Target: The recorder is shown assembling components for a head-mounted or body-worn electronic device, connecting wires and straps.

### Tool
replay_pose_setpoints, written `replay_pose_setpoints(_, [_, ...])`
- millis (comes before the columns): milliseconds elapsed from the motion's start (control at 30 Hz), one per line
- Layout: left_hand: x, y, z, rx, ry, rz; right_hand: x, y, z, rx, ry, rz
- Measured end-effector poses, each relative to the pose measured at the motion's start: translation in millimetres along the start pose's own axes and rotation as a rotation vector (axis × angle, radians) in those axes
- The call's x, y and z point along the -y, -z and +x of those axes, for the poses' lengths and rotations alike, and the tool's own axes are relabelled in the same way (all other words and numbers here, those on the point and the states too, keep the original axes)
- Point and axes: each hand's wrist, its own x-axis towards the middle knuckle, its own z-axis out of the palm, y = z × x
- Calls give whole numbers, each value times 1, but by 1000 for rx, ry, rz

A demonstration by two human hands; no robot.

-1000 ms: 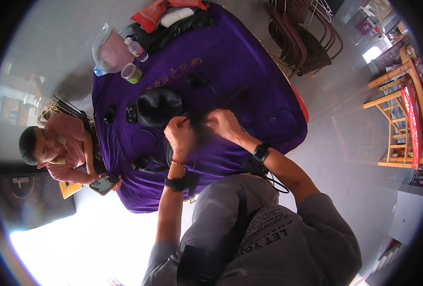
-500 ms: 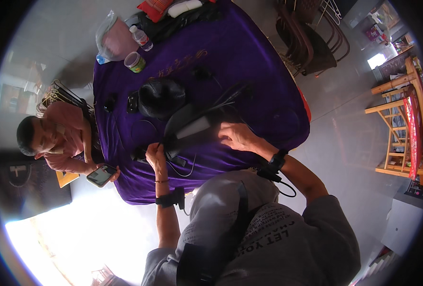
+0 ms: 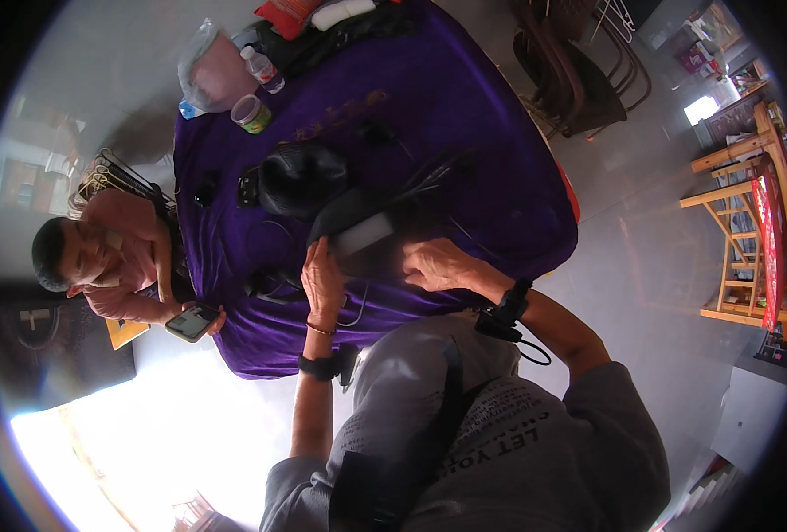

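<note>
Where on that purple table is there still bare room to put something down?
The purple tablecloth lies bare along its right side, between the dark pouch under both hands and the far edge. It is crowded at the far left corner around the bottle and cup.

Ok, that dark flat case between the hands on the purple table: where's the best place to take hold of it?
Probably by its two short ends, one from each side. The dark flat case lies flat on the purple tablecloth, and the left hand and right hand already rest at its near edge. The black helmet-like thing crowds its far left, so come from the near side.
</note>
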Motion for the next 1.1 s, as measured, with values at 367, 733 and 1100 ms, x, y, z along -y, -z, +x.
replay_pose_setpoints(367, [25, -9, 6, 66, 70, -103, 1, -1, -6, 119, -31, 9])
replay_pose_setpoints(733, [34, -13, 11, 110, 70, -172, -5, -9, -3, 66, -92, 49])
replay_pose_setpoints(1100, [15, -13, 25, 163, 30, 12, -9, -2, 47, 27, -421, 264])
